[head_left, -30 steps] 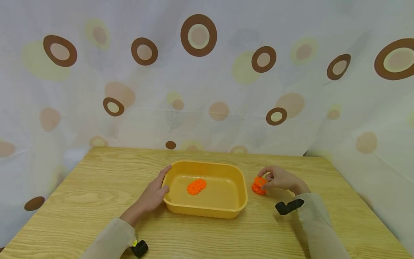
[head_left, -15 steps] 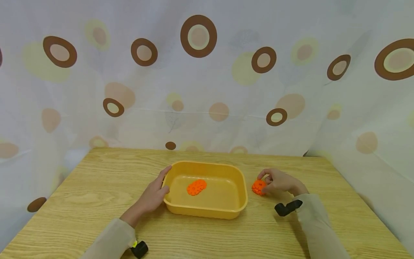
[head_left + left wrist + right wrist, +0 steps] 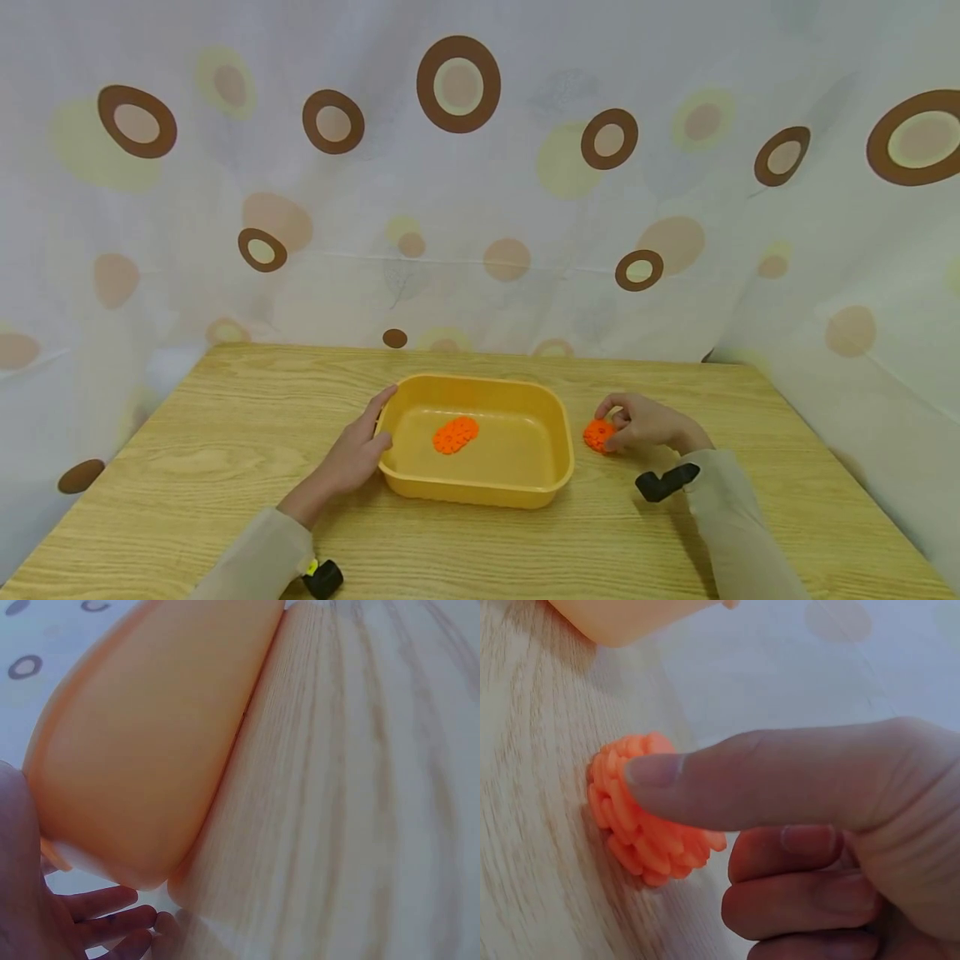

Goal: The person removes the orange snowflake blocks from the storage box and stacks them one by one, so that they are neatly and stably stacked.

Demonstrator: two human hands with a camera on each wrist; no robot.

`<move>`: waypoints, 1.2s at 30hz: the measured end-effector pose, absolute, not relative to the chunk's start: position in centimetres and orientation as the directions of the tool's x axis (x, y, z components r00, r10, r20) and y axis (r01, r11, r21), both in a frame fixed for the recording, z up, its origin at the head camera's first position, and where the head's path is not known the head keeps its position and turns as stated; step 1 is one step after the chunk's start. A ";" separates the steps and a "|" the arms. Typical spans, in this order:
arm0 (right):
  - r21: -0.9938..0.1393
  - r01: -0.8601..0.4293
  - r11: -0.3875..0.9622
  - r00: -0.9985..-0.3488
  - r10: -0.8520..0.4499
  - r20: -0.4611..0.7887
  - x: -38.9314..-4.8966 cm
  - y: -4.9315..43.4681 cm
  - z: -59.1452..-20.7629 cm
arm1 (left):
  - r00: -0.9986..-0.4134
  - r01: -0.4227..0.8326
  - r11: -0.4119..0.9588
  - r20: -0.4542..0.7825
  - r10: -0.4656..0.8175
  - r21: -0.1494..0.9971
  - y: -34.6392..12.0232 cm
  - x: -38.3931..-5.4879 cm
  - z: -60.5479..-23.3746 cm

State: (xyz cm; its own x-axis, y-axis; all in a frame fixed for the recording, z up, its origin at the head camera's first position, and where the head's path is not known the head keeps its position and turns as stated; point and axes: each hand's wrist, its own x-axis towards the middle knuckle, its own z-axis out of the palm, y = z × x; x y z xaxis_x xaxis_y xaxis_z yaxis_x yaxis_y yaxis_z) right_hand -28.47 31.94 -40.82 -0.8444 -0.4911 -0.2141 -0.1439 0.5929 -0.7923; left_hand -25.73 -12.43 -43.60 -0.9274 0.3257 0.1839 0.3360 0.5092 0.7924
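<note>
A yellow plastic basin [image 3: 480,492] sits on the table, with overlapping orange flower-shaped pieces [image 3: 455,435] lying flat on its floor. At its left end my left hand [image 3: 354,450] grips the rim, thumb over the inside edge; the left wrist view shows the other fingers by the outer wall [image 3: 150,750]. To the right of the basin stands a small stack of orange flower-shaped pieces [image 3: 649,817]. My right hand [image 3: 648,421] pinches this stack between thumb and index finger, while its other fingers are curled. The far side of the stack is hidden behind the thumb.
The wooden table [image 3: 480,558] carries the basin and the stack. A patterned curtain [image 3: 480,192] closes in the back and both sides. Black wrist devices [image 3: 667,482] are strapped at both sleeves.
My right hand has lowered slightly, and the top orange piece it held tilted now lies level on the stack. The left hand and basin have stayed in place.
</note>
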 end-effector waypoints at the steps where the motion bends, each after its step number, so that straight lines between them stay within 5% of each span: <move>1: -0.791 -0.141 0.595 -0.845 -0.489 -0.216 -28.5 31.9 -40.8 | -0.928 0.334 0.509 0.183 0.324 0.793 -12.4 -25.7 -43.5; 36: -0.792 -0.223 0.568 -0.833 -0.533 -0.148 -28.2 32.0 -40.3 | -0.922 0.348 0.494 0.194 0.336 0.797 -12.5 -25.6 -43.6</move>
